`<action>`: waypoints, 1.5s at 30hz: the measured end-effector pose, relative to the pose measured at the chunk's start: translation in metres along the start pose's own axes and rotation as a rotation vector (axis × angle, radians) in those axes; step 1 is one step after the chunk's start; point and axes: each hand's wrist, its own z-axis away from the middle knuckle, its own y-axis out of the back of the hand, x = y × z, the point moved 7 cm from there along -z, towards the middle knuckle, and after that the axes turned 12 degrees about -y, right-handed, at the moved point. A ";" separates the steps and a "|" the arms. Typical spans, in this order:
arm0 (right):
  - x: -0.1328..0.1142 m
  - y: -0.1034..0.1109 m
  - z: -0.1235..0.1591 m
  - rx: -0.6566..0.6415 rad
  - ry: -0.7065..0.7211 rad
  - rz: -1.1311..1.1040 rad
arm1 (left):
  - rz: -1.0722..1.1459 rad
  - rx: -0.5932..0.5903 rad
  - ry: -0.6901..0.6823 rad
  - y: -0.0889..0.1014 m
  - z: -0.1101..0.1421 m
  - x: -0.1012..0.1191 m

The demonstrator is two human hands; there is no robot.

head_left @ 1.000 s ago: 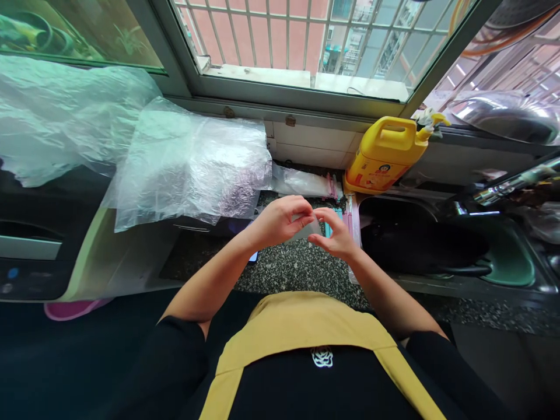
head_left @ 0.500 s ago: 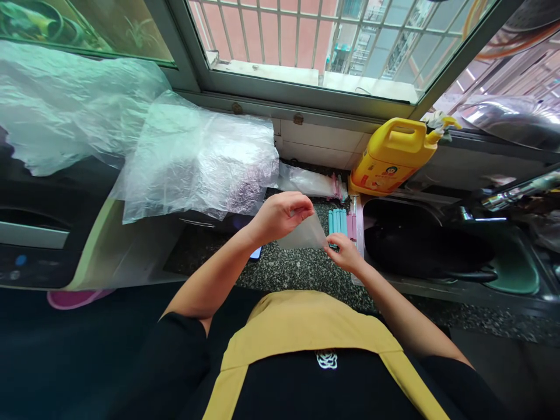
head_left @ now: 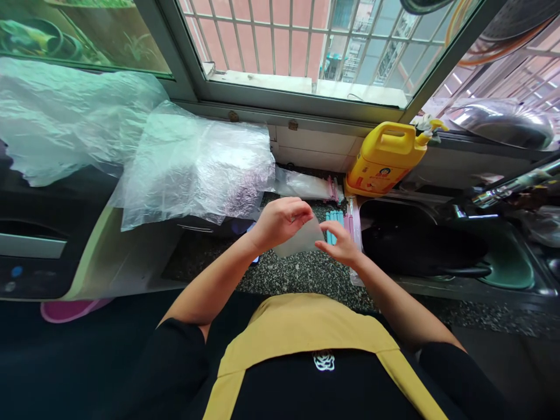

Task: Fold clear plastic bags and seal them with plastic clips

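Observation:
Pinched in my left hand [head_left: 284, 220] is a small translucent plastic bag [head_left: 301, 240], which hangs down over the speckled counter. My right hand [head_left: 340, 244] is just to the right of the bag, thumb and fingers spread apart, with nothing seen between them. Behind that hand lie a row of turquoise sealing clips [head_left: 335, 219] and a few pink ones [head_left: 349, 223], partly covered by the fingers. A clear bag with pink clips [head_left: 306, 185] rests farther back by the wall.
Large clear plastic sheeting [head_left: 196, 163] covers the left side. A yellow jug with a pump [head_left: 382, 160] stands at the back right, beside a sink [head_left: 511, 262] holding a dark pan [head_left: 420, 248]. A phone-like object [head_left: 255, 260] is partly hidden under my left forearm.
My right hand has let go of the bag's edge and its fingers have opened. My left hand still holds the bag. The view has shifted slightly.

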 end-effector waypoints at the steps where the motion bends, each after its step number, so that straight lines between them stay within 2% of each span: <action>1: -0.008 0.007 -0.004 0.032 0.004 -0.026 | -0.002 -0.016 -0.006 -0.004 -0.001 0.001; 5: -0.041 0.020 -0.020 0.082 0.034 -0.063 | -0.012 -0.043 -0.027 -0.017 -0.006 0.010; 9: -0.056 0.025 -0.022 0.103 0.068 -0.101 | 0.079 -0.002 0.046 -0.010 -0.001 0.006; 13: -0.054 0.044 -0.015 0.146 0.057 -0.134 | 0.208 0.061 0.184 0.007 0.020 -0.021; 15: -0.050 0.055 -0.013 0.172 0.032 -0.134 | 0.288 0.080 0.269 0.008 0.032 -0.038; 18: -0.042 0.067 -0.011 0.210 -0.015 -0.139 | 0.461 0.116 0.415 -0.004 0.046 -0.055; 21: -0.035 0.072 -0.010 0.237 -0.060 -0.155 | 0.622 0.196 0.519 -0.018 0.052 -0.061; 24: -0.026 0.072 -0.011 0.254 -0.117 -0.205 | 0.707 0.291 0.584 -0.024 0.053 -0.062; 29: -0.010 0.066 -0.014 0.305 -0.246 -0.277 | 0.753 0.407 0.624 -0.022 0.051 -0.064; 36: 0.004 0.054 -0.021 0.293 -0.302 -0.402 | 0.796 0.533 0.652 -0.025 0.051 -0.069; 40: 0.009 0.048 -0.024 0.274 -0.319 -0.467 | 0.716 0.529 0.631 -0.024 0.050 -0.069; 45: 0.008 0.047 -0.025 0.259 -0.305 -0.437 | 0.630 0.531 0.626 -0.020 0.049 -0.070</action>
